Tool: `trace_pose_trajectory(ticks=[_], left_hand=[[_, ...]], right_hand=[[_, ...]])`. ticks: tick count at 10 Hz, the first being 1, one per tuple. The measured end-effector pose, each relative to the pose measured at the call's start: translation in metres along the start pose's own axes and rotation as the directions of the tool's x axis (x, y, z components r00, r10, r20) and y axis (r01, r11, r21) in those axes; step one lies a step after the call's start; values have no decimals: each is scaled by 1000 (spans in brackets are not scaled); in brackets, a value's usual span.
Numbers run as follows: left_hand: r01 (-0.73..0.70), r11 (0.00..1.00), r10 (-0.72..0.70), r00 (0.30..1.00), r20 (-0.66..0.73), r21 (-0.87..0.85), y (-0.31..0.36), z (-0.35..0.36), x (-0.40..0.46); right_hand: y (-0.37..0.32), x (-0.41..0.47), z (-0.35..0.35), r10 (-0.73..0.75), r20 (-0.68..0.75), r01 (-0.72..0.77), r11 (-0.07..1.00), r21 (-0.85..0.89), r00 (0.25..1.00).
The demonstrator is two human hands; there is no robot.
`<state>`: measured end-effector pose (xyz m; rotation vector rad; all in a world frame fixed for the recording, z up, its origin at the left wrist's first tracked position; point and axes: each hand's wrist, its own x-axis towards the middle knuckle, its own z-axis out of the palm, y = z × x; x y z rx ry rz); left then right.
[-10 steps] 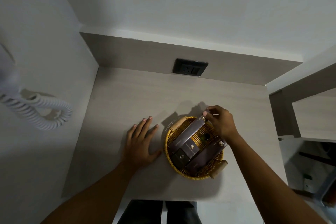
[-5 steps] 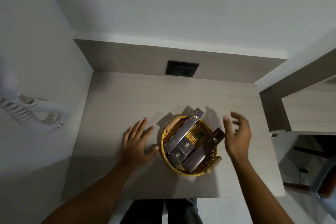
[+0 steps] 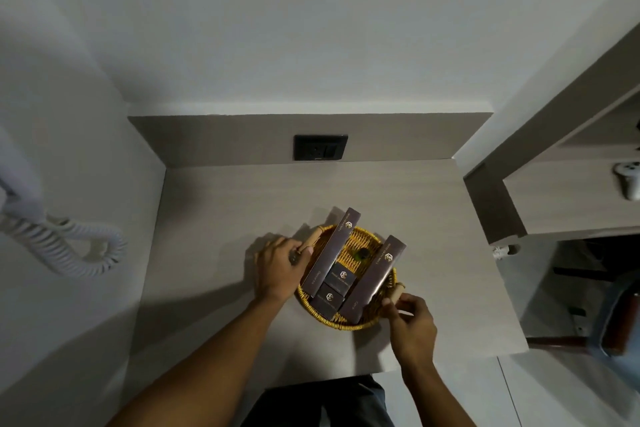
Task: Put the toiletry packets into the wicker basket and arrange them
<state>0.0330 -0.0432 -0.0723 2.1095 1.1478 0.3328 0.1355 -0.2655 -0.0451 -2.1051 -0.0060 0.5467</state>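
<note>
A round yellow wicker basket [image 3: 360, 323] with two wooden handles sits on the grey counter [image 3: 225, 218]. Inside lie two long dark brown packets, one on the left [image 3: 331, 250] and one on the right [image 3: 375, 279], both sticking out over the far rim. Between them rest two small square dark packets [image 3: 342, 277] [image 3: 327, 300]. A small dark round item [image 3: 362, 252] lies on the basket floor. My left hand [image 3: 280, 267] is closed on the basket's far-left handle. My right hand [image 3: 410, 317] pinches the near-right handle [image 3: 396, 291].
A black wall socket [image 3: 320, 147] sits on the back panel. A white coiled phone cord [image 3: 65, 243] hangs on the left wall. To the right stands a shelf unit [image 3: 568, 184] with a white object [image 3: 628, 180] on it. The counter's front edge is just below the basket.
My right hand let go of the left long packet and dropped to the basket's near-right handle. My left hand moved off the counter onto the far-left handle. The long packets sit more upright.
</note>
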Motion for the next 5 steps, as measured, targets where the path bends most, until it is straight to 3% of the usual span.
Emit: trace_pose_trajectory(ticks=[3, 5], left_hand=[[149, 985, -155, 986, -70, -82, -3, -2, -34], [180, 983, -183, 979, -93, -36, -1, 2, -45]], right_hand=[[-43, 59, -9, -257, 170, 294, 923, -248, 951], [-49, 73, -11, -251, 263, 321, 908, -269, 932]])
